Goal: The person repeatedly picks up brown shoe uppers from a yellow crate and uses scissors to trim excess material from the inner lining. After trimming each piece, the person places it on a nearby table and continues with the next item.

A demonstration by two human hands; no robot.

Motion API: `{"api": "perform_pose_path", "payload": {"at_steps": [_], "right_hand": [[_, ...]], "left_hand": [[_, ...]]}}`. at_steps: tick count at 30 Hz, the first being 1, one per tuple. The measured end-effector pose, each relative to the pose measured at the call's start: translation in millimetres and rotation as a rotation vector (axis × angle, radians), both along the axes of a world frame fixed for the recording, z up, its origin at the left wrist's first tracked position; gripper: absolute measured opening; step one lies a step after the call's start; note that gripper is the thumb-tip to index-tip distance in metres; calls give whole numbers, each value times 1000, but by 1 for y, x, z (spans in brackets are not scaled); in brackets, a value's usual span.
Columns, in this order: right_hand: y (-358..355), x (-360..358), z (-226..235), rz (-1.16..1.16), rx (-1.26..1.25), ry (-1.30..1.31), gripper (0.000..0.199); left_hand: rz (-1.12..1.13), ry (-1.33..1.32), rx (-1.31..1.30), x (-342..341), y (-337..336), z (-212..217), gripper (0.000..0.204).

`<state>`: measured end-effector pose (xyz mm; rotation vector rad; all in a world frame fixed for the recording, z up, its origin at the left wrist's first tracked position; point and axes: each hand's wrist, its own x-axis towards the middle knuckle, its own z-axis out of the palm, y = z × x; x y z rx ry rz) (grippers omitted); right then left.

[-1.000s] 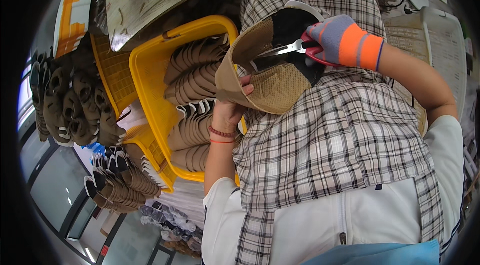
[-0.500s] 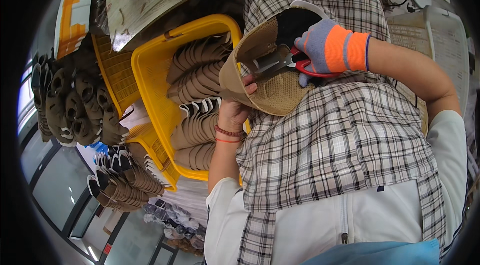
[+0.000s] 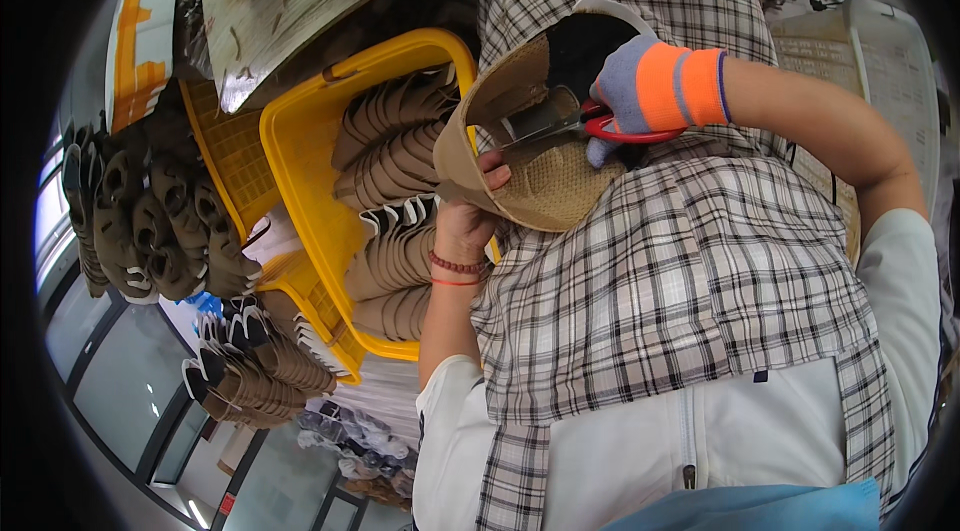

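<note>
Orange & grey glove [image 3: 690, 86] is on your R hand [image 3: 635, 96]. That hand is curled tight round the red handles of the scissors [image 3: 595, 127]. Blades [image 3: 540, 135] point to your L, in the hollow of the tan shoe piece [image 3: 570, 189]; can't tell how far apart they are. Your L hand [image 3: 468, 221] is bare & pinches the L edge of the piece, w/ fingertips on the inner side & the rest mostly hid. Piece is up in front of your plaid apron [image 3: 650, 281], hollow side to you. It's bumpy inside, w/ a dark part up top & a white strip [image 3: 612, 11] at the far edge. Bead bracelet [image 3: 456, 264] + thin red band [image 3: 455, 282] on L wrist. Yellow basket [image 3: 285, 161] is just L of the piece, w/ rows of brown pieces [image 3: 390, 166] in it. Wood bench [image 3: 265, 16] is past it, top L.
</note>
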<state>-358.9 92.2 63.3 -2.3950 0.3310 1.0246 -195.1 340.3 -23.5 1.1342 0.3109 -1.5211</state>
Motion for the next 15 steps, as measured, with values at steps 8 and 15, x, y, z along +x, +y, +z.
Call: {"api": "perform_pose_path", "payload": {"at_steps": [8, 15], "right_hand": [[-35, -15, -13, -52, 186, 110, 46], [-56, 3, -37, -144, 574, 339, 38]], "left_hand": [[-93, -258, -135, 8, 0, -6, 31], [7, -533, -523, 20, -30, -29, 25]]}}
